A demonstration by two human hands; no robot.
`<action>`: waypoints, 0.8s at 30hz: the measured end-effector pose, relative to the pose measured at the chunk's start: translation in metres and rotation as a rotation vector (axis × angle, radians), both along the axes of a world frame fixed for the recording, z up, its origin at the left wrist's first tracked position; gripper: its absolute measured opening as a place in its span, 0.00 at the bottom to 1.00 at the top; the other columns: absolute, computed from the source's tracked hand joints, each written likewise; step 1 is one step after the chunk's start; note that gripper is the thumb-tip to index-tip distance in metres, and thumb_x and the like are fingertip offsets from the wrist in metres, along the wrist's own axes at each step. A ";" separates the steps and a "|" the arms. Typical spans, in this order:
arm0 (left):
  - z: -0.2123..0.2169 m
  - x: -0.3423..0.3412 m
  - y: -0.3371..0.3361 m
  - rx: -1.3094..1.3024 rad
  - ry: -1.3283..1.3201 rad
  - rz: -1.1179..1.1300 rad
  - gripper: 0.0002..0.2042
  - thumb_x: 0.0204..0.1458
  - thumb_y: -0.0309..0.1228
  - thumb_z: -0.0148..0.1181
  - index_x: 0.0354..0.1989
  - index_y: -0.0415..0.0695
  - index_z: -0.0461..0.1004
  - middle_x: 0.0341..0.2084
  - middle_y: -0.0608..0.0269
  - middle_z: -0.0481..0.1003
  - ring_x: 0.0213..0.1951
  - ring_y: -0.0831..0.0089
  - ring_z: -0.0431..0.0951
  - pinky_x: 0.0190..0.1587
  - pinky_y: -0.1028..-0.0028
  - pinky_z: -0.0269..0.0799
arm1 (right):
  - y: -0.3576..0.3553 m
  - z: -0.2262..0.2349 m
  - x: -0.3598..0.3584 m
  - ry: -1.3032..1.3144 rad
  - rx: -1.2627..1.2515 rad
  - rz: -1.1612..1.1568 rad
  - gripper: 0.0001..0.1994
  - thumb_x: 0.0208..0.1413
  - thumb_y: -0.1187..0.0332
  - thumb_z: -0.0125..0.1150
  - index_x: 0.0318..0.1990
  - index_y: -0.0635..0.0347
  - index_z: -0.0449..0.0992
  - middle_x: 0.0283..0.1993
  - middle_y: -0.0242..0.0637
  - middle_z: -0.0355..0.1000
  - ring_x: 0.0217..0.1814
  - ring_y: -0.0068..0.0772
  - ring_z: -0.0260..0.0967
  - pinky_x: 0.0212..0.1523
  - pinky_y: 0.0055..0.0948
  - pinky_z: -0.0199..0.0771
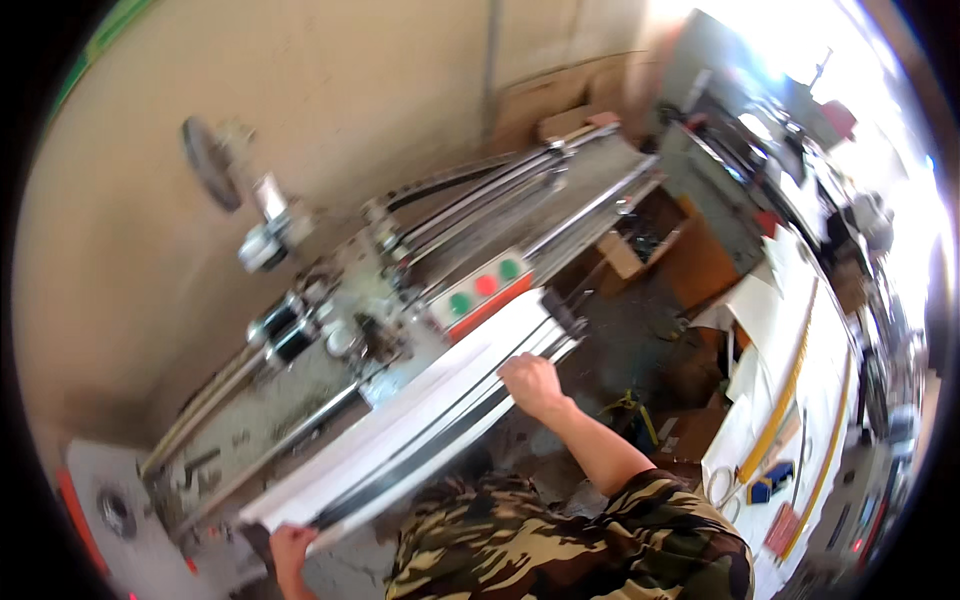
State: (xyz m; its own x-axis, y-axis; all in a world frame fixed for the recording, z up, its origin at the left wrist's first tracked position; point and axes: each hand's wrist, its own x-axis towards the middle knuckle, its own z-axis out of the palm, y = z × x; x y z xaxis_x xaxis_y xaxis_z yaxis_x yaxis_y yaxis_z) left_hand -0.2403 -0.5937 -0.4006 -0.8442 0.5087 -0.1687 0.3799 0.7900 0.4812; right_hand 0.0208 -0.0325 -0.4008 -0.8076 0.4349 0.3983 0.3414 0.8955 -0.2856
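Observation:
A long white panel (420, 400) with dark stripes runs slantwise in front of me along the machine's near side. A wider black strip (415, 462) lies along its near edge. At the panel's lower left end, my left hand (292, 548) is closed on the edge. My right hand (532, 385) is closed near the other end, its fingers bent over the dark stripes. Blur hides whether the fingers grip the black strip or the white panel beneath it.
Beyond the panel stands a long machine with metal rails (590, 205), a control box (485, 287) with green and red buttons, and a handwheel (210, 165). An open cardboard box (640, 250) sits behind. On the right, a white-covered table (770, 400) holds yellow rulers (785, 385) and small tools.

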 end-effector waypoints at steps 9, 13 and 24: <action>0.019 0.026 0.063 -0.179 -0.100 -0.041 0.12 0.44 0.41 0.71 0.34 0.49 0.85 0.29 0.59 0.80 0.37 0.57 0.80 0.42 0.62 0.76 | -0.027 0.010 -0.015 -0.500 -0.276 0.130 0.05 0.47 0.65 0.67 0.32 0.52 0.83 0.33 0.37 0.78 0.41 0.48 0.76 0.42 0.45 0.76; 0.000 0.033 0.091 -0.031 0.138 -0.146 0.10 0.48 0.37 0.67 0.39 0.51 0.84 0.32 0.60 0.80 0.40 0.59 0.80 0.44 0.62 0.76 | -0.026 0.014 -0.029 -0.628 -0.250 0.203 0.06 0.51 0.63 0.64 0.34 0.49 0.83 0.34 0.38 0.78 0.41 0.48 0.76 0.41 0.46 0.76; -0.019 0.025 0.183 -0.252 0.200 -0.546 0.08 0.54 0.30 0.52 0.39 0.47 0.78 0.34 0.61 0.79 0.42 0.60 0.79 0.45 0.62 0.77 | -0.106 -0.014 -0.108 -0.309 -0.199 0.596 0.04 0.51 0.69 0.65 0.35 0.52 0.81 0.37 0.35 0.77 0.44 0.43 0.73 0.48 0.41 0.73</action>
